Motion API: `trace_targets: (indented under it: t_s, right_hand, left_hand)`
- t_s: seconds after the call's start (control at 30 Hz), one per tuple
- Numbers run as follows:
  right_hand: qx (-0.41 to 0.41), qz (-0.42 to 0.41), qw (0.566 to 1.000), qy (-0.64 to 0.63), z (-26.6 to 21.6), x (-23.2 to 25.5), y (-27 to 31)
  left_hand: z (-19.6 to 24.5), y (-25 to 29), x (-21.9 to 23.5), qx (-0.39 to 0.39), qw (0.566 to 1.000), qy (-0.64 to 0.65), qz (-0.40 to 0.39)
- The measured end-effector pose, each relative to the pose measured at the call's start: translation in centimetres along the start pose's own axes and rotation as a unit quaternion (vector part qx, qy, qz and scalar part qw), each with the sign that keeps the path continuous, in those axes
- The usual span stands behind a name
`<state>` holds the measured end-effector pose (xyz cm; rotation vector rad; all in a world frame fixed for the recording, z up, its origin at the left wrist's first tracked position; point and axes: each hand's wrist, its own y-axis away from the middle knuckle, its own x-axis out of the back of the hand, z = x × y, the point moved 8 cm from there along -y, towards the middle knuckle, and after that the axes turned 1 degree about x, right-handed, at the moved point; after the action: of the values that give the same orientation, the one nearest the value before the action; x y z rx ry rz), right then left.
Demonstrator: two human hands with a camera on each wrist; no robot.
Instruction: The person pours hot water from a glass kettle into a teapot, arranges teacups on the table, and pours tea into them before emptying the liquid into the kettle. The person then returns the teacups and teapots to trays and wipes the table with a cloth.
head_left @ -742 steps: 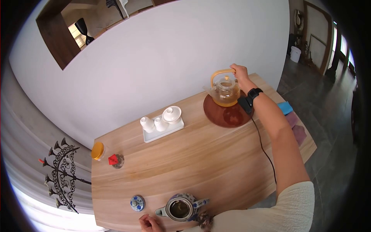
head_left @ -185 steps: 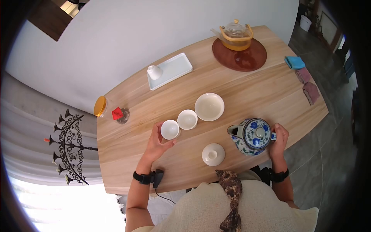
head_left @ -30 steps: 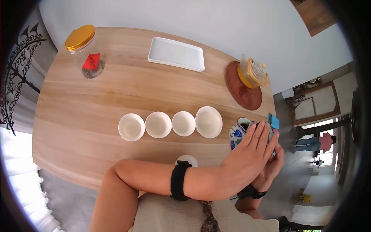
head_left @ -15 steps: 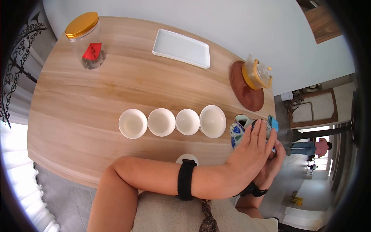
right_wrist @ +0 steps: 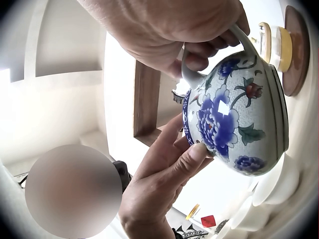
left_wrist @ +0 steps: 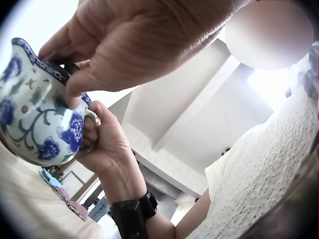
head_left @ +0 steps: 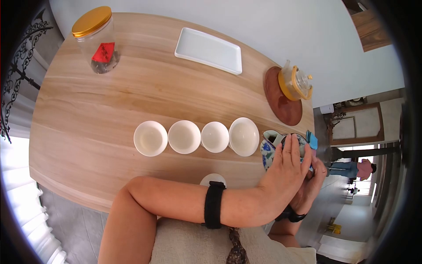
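A blue-and-white floral teapot [head_left: 267, 155] is at the table's right, its spout beside the largest bowl. My right hand [head_left: 314, 181] grips its handle, the fingers curled through the loop in the right wrist view. Across its top lies my left hand [head_left: 286, 166], fingers extended over the lid, with the thumb [left_wrist: 75, 94] against the pot's side. Left of the pot runs a row: a wide white bowl [head_left: 244, 137] and three white cups, the nearest cup [head_left: 215, 137] close to the bowl. A white lid [head_left: 212, 178] shows partly behind my left forearm.
At the back is a white rectangular tray [head_left: 209, 49]. A glass kettle [head_left: 290, 84] with amber liquid stands on a round red-brown board [head_left: 278, 105]. A gold-lidded jar [head_left: 94, 39] stands far left. Folded cloths [head_left: 311, 140] lie at the right edge; a person [head_left: 364, 168] is beyond.
Over the last second both hands stay on the teapot while the view shifts slightly. Since 6.2 seconds ago, the third cup joined the row and my left hand moved from a cup to the teapot.
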<state>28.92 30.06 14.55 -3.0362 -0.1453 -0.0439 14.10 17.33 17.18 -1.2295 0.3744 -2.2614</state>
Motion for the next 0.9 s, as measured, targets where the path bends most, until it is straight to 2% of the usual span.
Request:
trace_targets:
  t_s: [0.07,0.3,0.47,0.7,0.77,0.9]
  right_hand:
    - [0.031,0.006,0.999,0.016,-0.5,-0.2,0.2]
    - [0.017,0.023,0.999,0.016,-1.0,-0.6,0.3]
    - [0.029,-0.004,0.999,0.019,-1.4,-0.9,0.3]
    - [0.012,-0.002,1.000,0.007,-1.1,-0.7,0.2]
    - [0.014,0.040,0.999,0.025,-1.4,-0.7,0.4]
    - [0.013,0.004,1.000,0.014,-1.2,-0.4,0.1]
  left_hand:
    - [-0.1,0.0,0.1,0.004,1.000,-0.003,-0.002]
    - [0.0,0.0,0.2,0.001,1.000,0.004,-0.006]
    - [0.1,0.0,0.4,-0.003,1.000,0.008,-0.007]
    - [0.0,0.0,0.7,-0.009,1.000,0.014,-0.008]
    - [0.1,0.0,0.6,-0.011,1.000,0.012,-0.004]
    - [0.1,0.0,0.6,-0.011,1.000,0.004,0.004]
